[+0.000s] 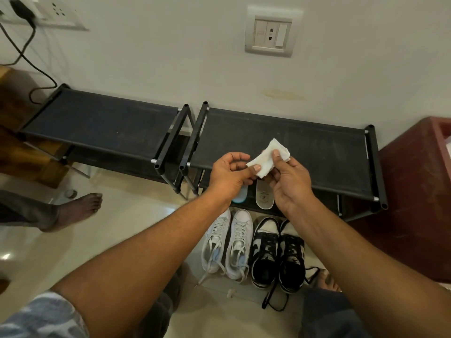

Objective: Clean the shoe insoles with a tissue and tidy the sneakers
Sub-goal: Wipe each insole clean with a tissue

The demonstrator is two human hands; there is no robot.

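— Both my hands are up in front of me. My left hand (229, 174) pinches one end of the white tissue (264, 159) with thumb and fingers. My right hand (290, 181) pinches the other end, with the thumb on top.

— Where is the tissue?

— It hangs in the air between my hands, over the front edge of the right shoe rack (317, 152). It is crumpled. It does not touch the rack.

— And the insoles?

— Two lie under the top of that rack, right below my hands. The grey insole (264, 195) shows well. The blue insole (239, 197) is mostly hidden behind my left hand.

— Where are the sneakers?

— On the floor (136, 215) in front of the rack, toes toward it. The white sneakers (227, 242) stand side by side on the left. The black and white sneakers (278, 252) stand just beside them on the right. Some black laces (271, 303) trail on the floor near me.

— What else do you see?

— A second black rack (97, 118) stands just beside the first one, on the left. A wall socket (269, 32) sits high on the wall. A black plug (22, 8) is in another socket at the top left, and its cable hangs down. Someone else's bare foot (73, 211) is on the floor at the left. A red-brown box (415, 191) stands right of the rack.
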